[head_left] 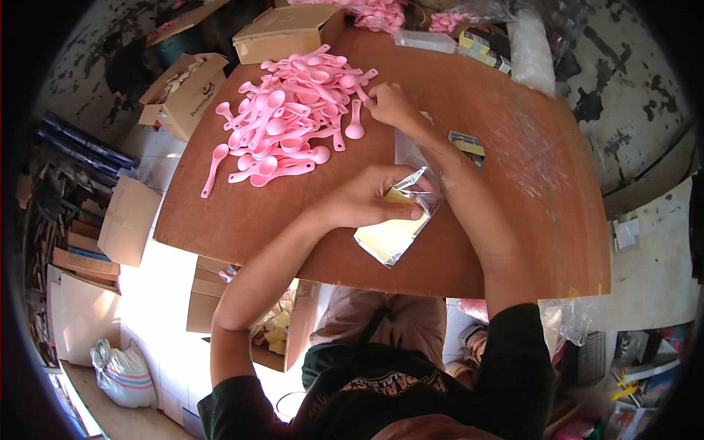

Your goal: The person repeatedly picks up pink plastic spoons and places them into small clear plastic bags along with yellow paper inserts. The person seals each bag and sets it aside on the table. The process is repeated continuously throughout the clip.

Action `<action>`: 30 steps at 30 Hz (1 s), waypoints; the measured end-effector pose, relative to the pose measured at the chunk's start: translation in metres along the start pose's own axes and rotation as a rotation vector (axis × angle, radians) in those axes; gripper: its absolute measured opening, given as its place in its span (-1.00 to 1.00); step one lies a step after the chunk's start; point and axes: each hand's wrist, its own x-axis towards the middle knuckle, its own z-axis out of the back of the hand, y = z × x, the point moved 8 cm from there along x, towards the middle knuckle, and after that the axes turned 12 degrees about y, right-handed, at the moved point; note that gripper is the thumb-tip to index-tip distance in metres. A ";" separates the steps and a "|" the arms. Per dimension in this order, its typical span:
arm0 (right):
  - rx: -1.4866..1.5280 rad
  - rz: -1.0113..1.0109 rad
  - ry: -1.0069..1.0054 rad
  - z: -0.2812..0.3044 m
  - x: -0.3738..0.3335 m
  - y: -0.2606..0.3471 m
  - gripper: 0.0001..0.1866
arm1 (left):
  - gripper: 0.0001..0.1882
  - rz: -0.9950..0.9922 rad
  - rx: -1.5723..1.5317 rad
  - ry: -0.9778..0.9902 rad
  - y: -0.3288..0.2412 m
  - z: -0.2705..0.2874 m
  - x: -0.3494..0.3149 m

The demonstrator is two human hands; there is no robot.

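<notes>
A heap of pink plastic spoons (282,117) lies on the brown table, toward the far left. My right hand (392,106) is at the heap's right edge, its fingers closed on the end of a pink spoon (362,93). Another spoon (355,121) lies just below those fingers. Nearer to me, my left hand (367,196) grips a clear plastic bag (424,183) with a pale yellow card (392,231) in it. The thumb presses on the front of the bag; the other fingers are partly hidden behind it. One spoon (215,170) lies apart at the left.
A closed cardboard box (290,37) stands at the table's far edge, beside more pink spoons (374,13) in plastic. Clear bags (524,150) are spread on the right, near a small printed card (467,147). Below the front edge sits an open box of yellow cards (275,330).
</notes>
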 end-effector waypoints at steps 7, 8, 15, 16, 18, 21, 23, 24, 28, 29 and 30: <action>-0.042 -0.219 -0.052 -0.003 0.025 -0.016 -0.75 | -0.60 -0.041 -0.137 -0.051 -0.001 0.009 0.004; -0.034 -0.239 -0.035 -0.003 0.026 -0.014 -0.74 | -0.60 -0.048 -0.144 -0.071 -0.003 0.012 0.002; -0.228 -0.191 0.010 0.012 0.010 0.012 -0.70 | -0.66 -0.080 -0.192 -0.125 -0.006 0.017 -0.002; -0.229 -0.187 0.012 0.016 0.008 0.016 -0.70 | -0.66 -0.080 -0.160 -0.132 -0.007 0.019 -0.003; -0.319 -0.107 -0.048 0.029 0.000 0.021 -0.67 | -0.66 -0.085 -0.133 -0.125 -0.011 0.018 -0.001; -0.241 -0.022 -0.150 0.044 -0.011 0.024 -0.69 | -0.63 -0.041 -0.124 -0.199 -0.007 0.023 -0.004; -0.058 0.049 -0.171 0.053 -0.019 0.014 -0.72 | -0.63 -0.022 -0.115 -0.196 -0.002 0.025 -0.004; 0.128 0.123 -0.190 0.059 -0.024 0.005 -0.74 | -0.63 0.000 -0.105 -0.197 0.000 0.026 -0.003; 0.561 -0.010 -0.198 0.077 -0.069 -0.026 -0.75 | -0.62 0.049 -0.069 -0.230 0.008 0.027 -0.006; 0.732 -0.106 -0.161 0.084 -0.090 -0.032 -0.73 | -0.62 0.044 -0.071 -0.227 0.007 0.026 -0.005; 0.865 -0.111 -0.192 0.090 -0.109 -0.038 -0.74 | -0.61 0.043 -0.024 -0.223 0.007 0.026 -0.005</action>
